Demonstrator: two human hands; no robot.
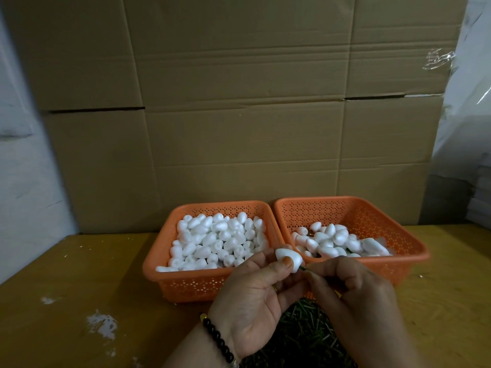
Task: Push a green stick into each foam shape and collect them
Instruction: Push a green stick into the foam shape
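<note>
1. Foam shape (288, 257): white, egg-like, held above the gap between the two baskets, just in front of their near rims.
2. Green stick (303, 268): only a short length shows, between the foam shape's lower right side and the right fingertips. Its tip touches the foam shape; how far it has gone in cannot be told.
3. Left hand (255, 290): palm turned up, fingers curled round the foam shape, thumb pressed on its near face. There is a ring on one finger and a bracelet of dark beads (218, 338) on the wrist.
4. Right hand (353, 285): back turned toward the camera, fingers curled, fingertips pinching the green stick just beside the foam shape.
5. Pile of green sticks (300, 338): lies on the tabletop directly below the two hands, partly hidden by them.
6. Left basket (191, 285): orange, perforated, standing on the tabletop, filled with loose white foam shapes (220, 240).
7. Right basket (372, 216): same kind, touching the left basket side by side. It holds fewer foam pieces (340, 241); a trace of green shows among them.
8. Tabletop (79, 274): yellowish wood, with white flecks and scuffs on the left part.
9. Cardboard boxes (239, 102): stacked brown cartons forming a wall just behind the baskets.
10. Clear plastic wrapping (467, 115): at the right edge, beside the cartons.
</note>
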